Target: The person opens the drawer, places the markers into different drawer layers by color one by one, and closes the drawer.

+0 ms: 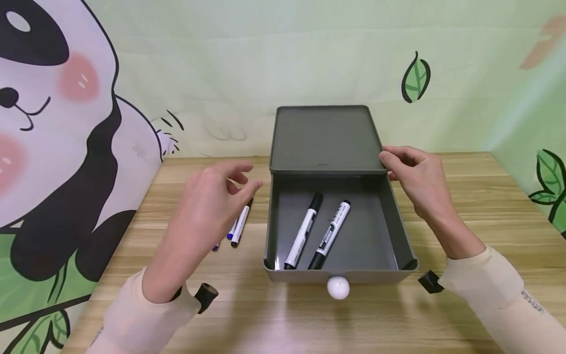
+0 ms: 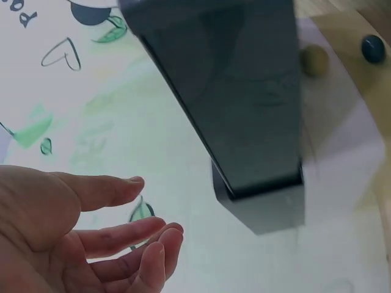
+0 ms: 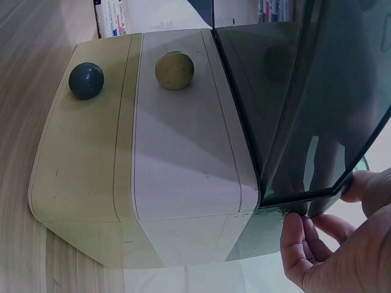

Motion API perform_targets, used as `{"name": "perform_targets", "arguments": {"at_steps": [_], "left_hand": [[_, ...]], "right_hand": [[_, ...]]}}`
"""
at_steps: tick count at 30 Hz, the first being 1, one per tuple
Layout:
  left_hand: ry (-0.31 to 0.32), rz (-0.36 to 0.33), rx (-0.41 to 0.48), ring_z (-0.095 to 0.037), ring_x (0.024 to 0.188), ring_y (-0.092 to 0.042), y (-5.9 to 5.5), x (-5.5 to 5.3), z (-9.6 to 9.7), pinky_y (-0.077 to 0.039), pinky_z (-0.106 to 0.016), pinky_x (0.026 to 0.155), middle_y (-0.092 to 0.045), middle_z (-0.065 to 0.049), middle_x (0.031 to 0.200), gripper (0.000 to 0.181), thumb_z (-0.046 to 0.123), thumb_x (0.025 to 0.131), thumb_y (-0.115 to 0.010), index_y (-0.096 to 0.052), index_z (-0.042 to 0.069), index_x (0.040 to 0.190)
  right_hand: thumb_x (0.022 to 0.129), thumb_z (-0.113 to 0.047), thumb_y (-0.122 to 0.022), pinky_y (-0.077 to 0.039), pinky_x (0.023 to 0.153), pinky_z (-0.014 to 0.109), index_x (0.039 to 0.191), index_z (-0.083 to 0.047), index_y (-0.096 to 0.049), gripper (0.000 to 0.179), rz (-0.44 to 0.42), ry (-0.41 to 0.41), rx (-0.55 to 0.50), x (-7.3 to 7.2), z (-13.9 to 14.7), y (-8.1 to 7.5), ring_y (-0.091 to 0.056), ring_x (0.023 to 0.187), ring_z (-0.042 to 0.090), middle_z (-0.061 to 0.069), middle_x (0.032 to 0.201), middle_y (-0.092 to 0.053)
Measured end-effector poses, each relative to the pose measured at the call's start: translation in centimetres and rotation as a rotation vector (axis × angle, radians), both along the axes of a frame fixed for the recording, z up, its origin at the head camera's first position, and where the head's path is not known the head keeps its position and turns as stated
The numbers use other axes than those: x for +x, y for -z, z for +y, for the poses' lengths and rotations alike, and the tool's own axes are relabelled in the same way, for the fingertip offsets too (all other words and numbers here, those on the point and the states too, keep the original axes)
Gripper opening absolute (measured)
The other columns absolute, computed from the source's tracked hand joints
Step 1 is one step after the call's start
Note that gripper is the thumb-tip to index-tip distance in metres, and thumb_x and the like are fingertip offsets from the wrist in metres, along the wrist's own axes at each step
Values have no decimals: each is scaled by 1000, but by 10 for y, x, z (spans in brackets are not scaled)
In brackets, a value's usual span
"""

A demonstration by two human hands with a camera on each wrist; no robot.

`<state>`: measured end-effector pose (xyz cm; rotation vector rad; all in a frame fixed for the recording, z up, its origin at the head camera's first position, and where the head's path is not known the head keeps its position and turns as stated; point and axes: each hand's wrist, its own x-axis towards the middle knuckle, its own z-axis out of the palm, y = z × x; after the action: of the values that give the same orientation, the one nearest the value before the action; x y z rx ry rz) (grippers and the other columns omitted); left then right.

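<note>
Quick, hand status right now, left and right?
Left hand: open, fingers loosely bent, holding nothing.
Right hand: closed, thumb and fingers gripping the right edge of the dark grey, rectangular plastic drawer unit.

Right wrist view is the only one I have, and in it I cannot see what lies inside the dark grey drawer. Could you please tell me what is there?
Observer: In the head view, two white markers with black ends lie inside the dark grey drawer.
Operator: Thank you. Do other markers lie outside of it?
Observer: Yes, more markers lie on the table to the left of the drawer, partly hidden behind the left hand.
Operator: I understand. Is this hand holding something?
Observer: No, the left wrist view shows it empty, with a gap between thumb and fingers.
</note>
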<state>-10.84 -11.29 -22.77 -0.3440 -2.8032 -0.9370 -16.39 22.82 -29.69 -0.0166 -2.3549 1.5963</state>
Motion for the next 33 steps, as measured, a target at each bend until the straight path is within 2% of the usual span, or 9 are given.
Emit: {"name": "perform_targets", "arguments": {"at_steps": [3,10,18,22,29,33], "left_hand": [[-24,-27,-1,-24,90,-70,5,-1,-11,-56,-40,76,-74,-8,106,37,26,100,-70,-69,9,133],[-68,-9,-2,-27,92,-72,18,-4,-35,-56,-43,77,-75,-12,107,35,23,99,-71,-70,6,130],[-133,9,-17,-32,94,-72,33,-12,-59,-55,-43,73,-75,-15,107,38,23,99,-72,-69,2,130],[-146,11,-21,-33,93,-73,41,-16,-65,-55,-44,74,-76,-16,105,38,23,99,-72,-70,0,129],[-138,-15,-12,-27,78,-69,59,-25,-69,-52,-34,62,-75,-18,103,33,19,98,-71,-71,-2,125],[-127,-24,-15,-29,83,-71,68,-29,-68,-54,-35,64,-75,-18,104,33,18,98,-71,-71,-2,125]], "right_hand": [[99,-36,-69,-54,72,17,129,0,-70,47,-5,-1,6,1,0,0,-63,80,13,-9,101,-69],[99,-36,-69,-54,72,18,129,-1,-71,47,-8,5,12,1,1,0,-63,79,15,-9,100,-69],[99,-37,-68,-54,73,17,130,-2,-70,47,-17,11,31,2,0,-1,-63,80,15,-8,102,-68],[99,-37,-69,-54,72,17,130,-2,-70,47,-15,14,27,3,0,-1,-63,80,15,-8,101,-68],[99,-35,-70,-54,72,17,129,0,-71,46,-3,9,12,2,-1,0,-63,79,13,-9,99,-68],[99,-35,-70,-54,72,17,128,0,-71,46,1,7,8,1,-2,0,-63,78,13,-10,98,-69]]}}
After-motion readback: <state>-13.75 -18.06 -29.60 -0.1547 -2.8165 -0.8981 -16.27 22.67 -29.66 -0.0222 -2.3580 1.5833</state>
